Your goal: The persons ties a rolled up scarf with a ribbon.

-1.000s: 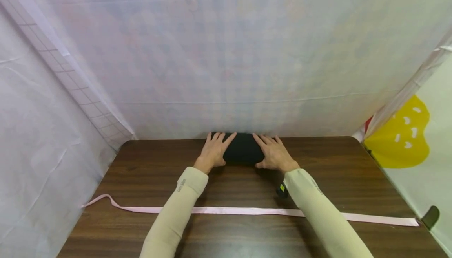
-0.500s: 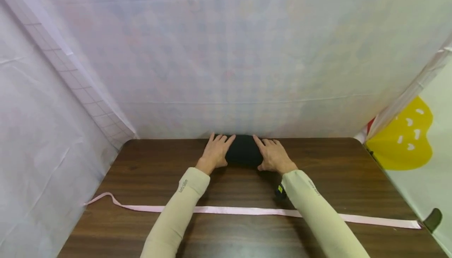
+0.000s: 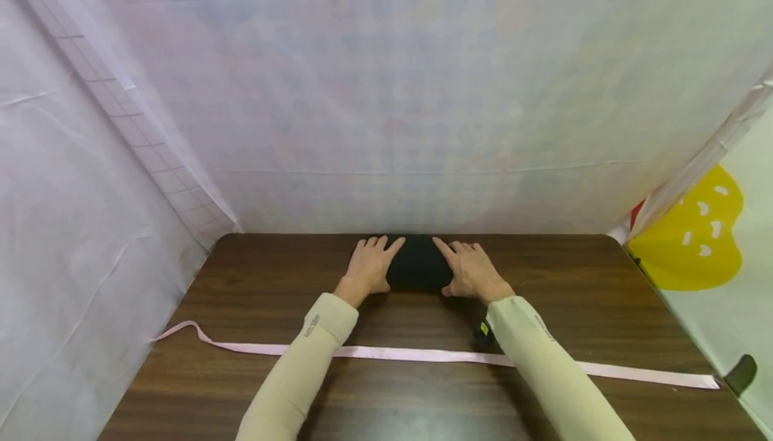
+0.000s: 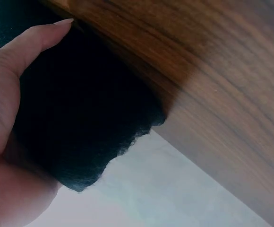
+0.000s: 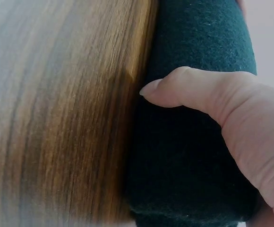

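Note:
A dark green-black felt roll (image 3: 418, 263) lies across the table near its far edge. It looks thick and fuzzy, with a ragged end in the left wrist view. My left hand (image 3: 367, 268) grips the roll's left part, its thumb (image 4: 38, 45) bent over the near side. On the right part my right hand (image 3: 474, 272) holds it the same way, the thumb (image 5: 189, 90) pressed across the felt. The fingers reach over the top, and their tips on the far side are partly hidden.
A pink ribbon (image 3: 417, 355) stretches left to right across the brown wooden table (image 3: 386, 401), in front of the roll and under the forearms. A pale curtain (image 3: 386, 112) hangs behind the far edge. A dark curved object (image 3: 741, 374) sticks out at the right edge.
The roll and both hands have shifted slightly toward me, away from the table's far edge. The grip looks the same; the ribbon stays put.

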Tool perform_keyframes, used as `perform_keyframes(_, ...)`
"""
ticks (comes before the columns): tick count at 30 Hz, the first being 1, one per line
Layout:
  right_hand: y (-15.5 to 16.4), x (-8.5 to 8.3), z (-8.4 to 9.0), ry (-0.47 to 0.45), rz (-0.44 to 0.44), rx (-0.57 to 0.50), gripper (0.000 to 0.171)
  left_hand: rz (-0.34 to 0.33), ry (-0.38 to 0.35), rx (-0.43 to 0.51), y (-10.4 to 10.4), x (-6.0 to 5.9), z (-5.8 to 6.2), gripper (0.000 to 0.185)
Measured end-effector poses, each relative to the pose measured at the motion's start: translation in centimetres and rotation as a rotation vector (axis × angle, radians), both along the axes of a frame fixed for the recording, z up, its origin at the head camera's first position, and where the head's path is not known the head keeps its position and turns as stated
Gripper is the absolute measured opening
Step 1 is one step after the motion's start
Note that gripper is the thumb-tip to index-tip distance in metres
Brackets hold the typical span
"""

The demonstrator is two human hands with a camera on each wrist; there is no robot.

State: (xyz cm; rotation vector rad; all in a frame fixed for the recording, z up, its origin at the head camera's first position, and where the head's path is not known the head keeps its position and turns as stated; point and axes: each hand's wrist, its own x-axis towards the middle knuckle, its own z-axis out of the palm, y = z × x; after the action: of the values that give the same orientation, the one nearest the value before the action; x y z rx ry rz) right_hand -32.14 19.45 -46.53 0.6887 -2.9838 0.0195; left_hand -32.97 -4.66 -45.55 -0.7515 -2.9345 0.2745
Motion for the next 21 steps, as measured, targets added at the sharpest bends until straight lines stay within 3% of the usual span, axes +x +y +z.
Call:
perform_keyframes(8,0.0,0.6,0.5,-0.067,0.030,-0.003,0.108,-0.013,-0.021,0.010,0.0,0.6,0.2,0.107)
perform_keyframes(15,0.5,1.3,0.5,-0.041,0.086,-0.014,0.108,-0.037,-0.031,0.027,-0.1,1.3,0.2,0.108)
perform_keyframes(21,0.7,1.8,0.2,-0.080,0.109,-0.063,0.101,-0.057,-0.027,0.022,-0.4,2.0,0.2,0.109)
